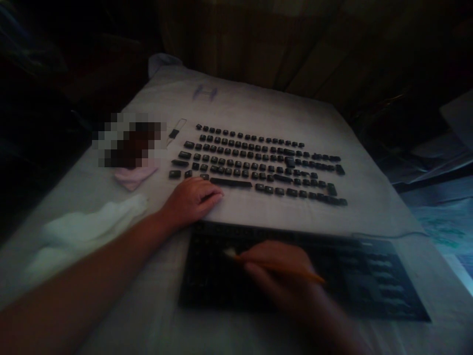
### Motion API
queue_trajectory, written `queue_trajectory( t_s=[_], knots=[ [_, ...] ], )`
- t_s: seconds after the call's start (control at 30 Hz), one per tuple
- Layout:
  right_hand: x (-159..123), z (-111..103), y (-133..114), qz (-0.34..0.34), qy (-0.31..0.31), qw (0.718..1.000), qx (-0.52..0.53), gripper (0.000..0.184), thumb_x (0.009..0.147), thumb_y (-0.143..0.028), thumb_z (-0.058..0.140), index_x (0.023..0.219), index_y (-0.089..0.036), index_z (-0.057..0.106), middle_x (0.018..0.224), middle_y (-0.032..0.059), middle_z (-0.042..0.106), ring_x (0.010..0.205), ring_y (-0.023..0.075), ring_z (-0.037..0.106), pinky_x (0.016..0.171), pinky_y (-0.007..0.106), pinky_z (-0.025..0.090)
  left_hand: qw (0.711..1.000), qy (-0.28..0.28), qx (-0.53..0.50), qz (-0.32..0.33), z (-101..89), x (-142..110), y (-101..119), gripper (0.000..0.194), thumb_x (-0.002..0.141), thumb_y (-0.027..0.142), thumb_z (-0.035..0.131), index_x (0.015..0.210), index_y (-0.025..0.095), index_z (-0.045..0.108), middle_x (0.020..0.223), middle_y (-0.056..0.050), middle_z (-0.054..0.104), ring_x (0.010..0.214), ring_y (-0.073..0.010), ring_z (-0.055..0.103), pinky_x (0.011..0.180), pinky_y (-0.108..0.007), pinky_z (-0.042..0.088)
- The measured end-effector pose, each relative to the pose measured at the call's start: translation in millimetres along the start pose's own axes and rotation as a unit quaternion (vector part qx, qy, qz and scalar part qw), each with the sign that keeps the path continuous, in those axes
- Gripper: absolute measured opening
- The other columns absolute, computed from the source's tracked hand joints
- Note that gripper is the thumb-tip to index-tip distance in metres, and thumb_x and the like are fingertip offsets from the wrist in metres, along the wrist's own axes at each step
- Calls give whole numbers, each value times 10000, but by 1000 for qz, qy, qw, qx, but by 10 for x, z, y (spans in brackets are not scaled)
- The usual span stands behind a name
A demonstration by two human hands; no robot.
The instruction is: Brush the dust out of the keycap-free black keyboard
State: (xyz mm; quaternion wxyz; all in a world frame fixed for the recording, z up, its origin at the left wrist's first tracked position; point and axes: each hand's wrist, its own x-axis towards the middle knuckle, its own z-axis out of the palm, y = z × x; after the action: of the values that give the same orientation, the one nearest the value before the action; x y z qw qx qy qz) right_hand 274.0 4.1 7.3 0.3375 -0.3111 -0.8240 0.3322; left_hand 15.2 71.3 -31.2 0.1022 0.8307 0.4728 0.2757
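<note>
Head view | right hand [283, 264] pinches blurred brush [295, 270] | left hand [190, 199] near keycaps [231, 183], can't tell grip (fingertips hidden)

The right hand [281, 268] holds 1 orange-handled brush [277, 267], its pale tip over the dark keyboard base [332, 261]. The left hand [194, 197] rests on the table [369, 197] beside rows of loose black keycaps [236, 162].

We record a crumpled white cloth [96, 217] on the left of the bench [377, 202], with a pink cloth [136, 175] just beyond, partly obscured. We observe purple marks [206, 92] towards the far end, a dark brown backdrop [258, 44] behind, and a blue-green patterned surface [447, 227] at right.
</note>
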Motion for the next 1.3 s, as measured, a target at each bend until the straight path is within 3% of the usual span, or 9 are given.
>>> queue_trajectory(
  t_s=[0.13,0.33,0.5,0.73,0.97,1.13,1.3],
  knots=[
    [18,-31,-61,8,4,1000,-7,128,922,-154,644,918,-205,761,773,19,810,652,173,772,615,256,641,1000,8,1,0,10,1,-5,261,968,333,539,935,188,754,832,-49,773,775,-193,670,707,-329,479],
    [47,-73,-159,-6,60,998,-26,148,934,-142,604,896,-230,718,731,-15,798,583,156,757,562,233,626,1000,13,5,9,20,-9,-15,256,967,325,548,929,177,753,825,-52,771,774,-199,670,709,-336,475],
    [21,-54,-144,24,88,994,-65,138,939,-187,606,866,-236,712,725,-23,797,585,152,761,563,213,628,1000,3,-4,2,14,0,-10,255,967,333,545,929,185,750,833,-49,772,770,-189,668,706,-329,477],
    [26,-39,-143,61,74,991,-98,215,970,-270,556,859,-238,737,737,2,807,594,167,773,583,223,647,1000,8,-1,4,13,-4,-15,251,966,334,545,936,190,748,837,-44,773,772,-190,666,704,-330,479],
    [46,-39,-133,15,56,992,-112,338,1035,-366,530,805,-202,715,671,2,790,543,133,755,558,172,619,1000,2,0,0,11,0,0,254,967,333,543,934,187,748,837,-49,773,786,-197,673,715,-338,481],
    [-52,33,-42,4,52,994,-92,290,1041,-382,533,893,-216,719,753,4,803,607,137,765,609,195,625,1000,0,3,-7,19,-2,-8,257,970,336,534,938,196,748,843,-48,772,793,-197,669,719,-340,480],
    [-64,36,-21,-17,34,994,-105,296,1047,-372,524,893,-204,712,727,6,788,549,124,728,546,198,587,1000,-3,1,-7,20,-1,-11,266,972,341,532,945,190,750,851,-50,774,801,-200,669,727,-342,485]
  ],
)
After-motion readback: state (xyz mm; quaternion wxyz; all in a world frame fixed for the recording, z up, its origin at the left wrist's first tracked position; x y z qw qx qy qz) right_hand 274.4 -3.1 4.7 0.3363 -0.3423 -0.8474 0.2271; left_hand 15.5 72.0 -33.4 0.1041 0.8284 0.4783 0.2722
